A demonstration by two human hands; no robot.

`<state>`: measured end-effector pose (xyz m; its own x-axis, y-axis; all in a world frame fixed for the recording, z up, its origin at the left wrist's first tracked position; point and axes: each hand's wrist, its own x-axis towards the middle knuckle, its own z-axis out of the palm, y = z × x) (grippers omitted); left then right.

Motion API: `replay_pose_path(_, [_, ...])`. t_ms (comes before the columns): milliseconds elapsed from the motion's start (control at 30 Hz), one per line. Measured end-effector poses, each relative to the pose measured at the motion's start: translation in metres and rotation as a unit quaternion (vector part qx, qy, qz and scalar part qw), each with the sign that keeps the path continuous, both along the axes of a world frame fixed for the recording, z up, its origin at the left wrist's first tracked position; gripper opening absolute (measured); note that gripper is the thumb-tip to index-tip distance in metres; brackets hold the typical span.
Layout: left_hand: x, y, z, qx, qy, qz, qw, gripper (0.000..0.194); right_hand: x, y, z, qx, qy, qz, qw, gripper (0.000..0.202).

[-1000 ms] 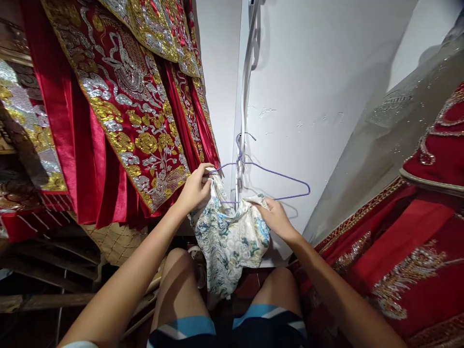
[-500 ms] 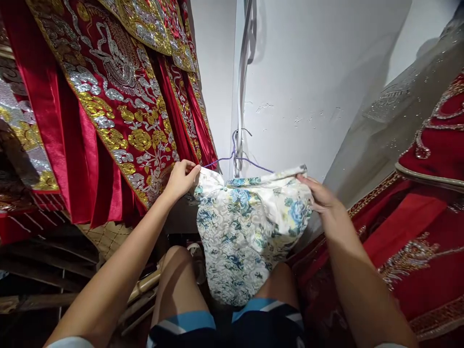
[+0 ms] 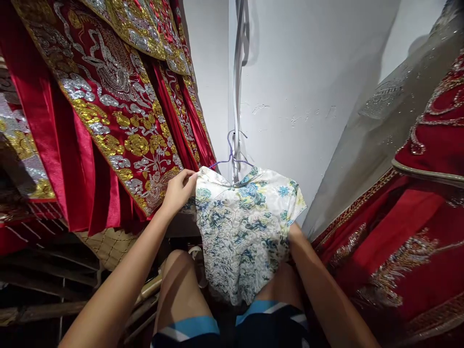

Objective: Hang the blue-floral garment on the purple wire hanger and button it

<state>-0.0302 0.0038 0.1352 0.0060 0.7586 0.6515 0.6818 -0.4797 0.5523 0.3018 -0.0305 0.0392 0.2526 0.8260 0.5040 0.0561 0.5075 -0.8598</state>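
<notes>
A white short-sleeved blouse [image 3: 242, 222] with blue and green flowers hangs in front of me on a purple wire hanger [image 3: 231, 153]. The hanger's hook sits by a narrow white strip [image 3: 237, 92] on the wall. My left hand [image 3: 179, 191] pinches the blouse at its left shoulder, thumb and fingers closed on the cloth. My right forearm [image 3: 308, 256] reaches up to the blouse's right sleeve, and my right hand is hidden behind or inside the blouse. Its fingers do not show.
Red garments with gold and silver embroidery [image 3: 134, 135] hang close on the left. On the right hang more red beaded garments [image 3: 409, 232] and a sheer sparkling veil [image 3: 384, 96]. Bamboo poles [image 3: 43, 309] lie low at the left. My knees [image 3: 181, 280] are below the blouse.
My right hand has let go of the blouse's right shoulder and moved down and inward, out of sight at the sleeve. The right shoulder now lies spread out; my left hand keeps its pinch.
</notes>
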Motion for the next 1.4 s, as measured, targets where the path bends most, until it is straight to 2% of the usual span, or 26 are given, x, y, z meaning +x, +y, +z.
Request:
replay_pose_path(67, [-0.006, -0.005, -0.002, 0.002, 0.0, 0.006, 1.0, 0.033, 0.013, 0.009, 0.012, -0.011, 0.078, 0.012, 0.997, 0.065])
replay_pose_path(100, [-0.006, -0.006, -0.002, 0.006, 0.0, 0.008, 1.0, 0.033, 0.019, 0.012, 0.019, -0.017, 0.121, 0.026, 0.992, 0.063])
replay_pose_path(233, [0.005, -0.01, 0.005, 0.024, -0.012, 0.014, 1.0, 0.03, 0.033, 0.018, 0.052, -0.019, 0.247, 0.054, 0.967, 0.032])
replay_pose_path(367, [0.017, -0.012, 0.013, -0.002, -0.008, 0.017, 1.0, 0.033, 0.027, 0.029, 0.088, 0.018, 0.263, 0.066, 0.962, 0.027])
replay_pose_path(500, [0.019, -0.013, 0.008, -0.02, -0.018, 0.023, 0.999, 0.03, 0.009, 0.033, 0.111, 0.025, 0.237, 0.12, 0.964, 0.027])
replay_pose_path(600, [0.022, -0.017, -0.001, -0.015, -0.035, 0.033, 0.999, 0.027, 0.002, 0.027, 0.114, 0.035, 0.215, 0.135, 0.967, 0.03])
replay_pose_path(700, [0.029, -0.025, -0.007, -0.016, -0.064, 0.023, 0.998, 0.027, 0.009, 0.022, 0.109, 0.032, 0.231, 0.125, 0.965, 0.029])
replay_pose_path(833, [0.042, -0.033, -0.009, -0.017, -0.098, 0.016, 0.995, 0.027, 0.024, 0.018, 0.1, 0.004, 0.252, 0.117, 0.961, 0.027])
replay_pose_path(1000, [0.051, -0.032, -0.009, -0.005, -0.111, 0.043, 0.993, 0.029, 0.027, 0.006, 0.093, -0.014, 0.207, 0.137, 0.969, 0.035])
replay_pose_path(1100, [0.048, -0.028, -0.007, -0.001, -0.107, 0.063, 0.992, 0.033, 0.016, -0.004, 0.096, -0.022, 0.193, 0.163, 0.967, 0.04])
replay_pose_path(1267, [0.039, -0.023, -0.001, 0.021, -0.093, 0.087, 0.992, 0.033, -0.003, -0.021, 0.112, -0.008, 0.132, 0.173, 0.976, 0.043])
replay_pose_path(1400, [0.041, -0.013, -0.003, 0.055, -0.08, 0.095, 0.991, 0.032, -0.014, -0.043, 0.118, 0.001, 0.076, 0.197, 0.977, 0.057])
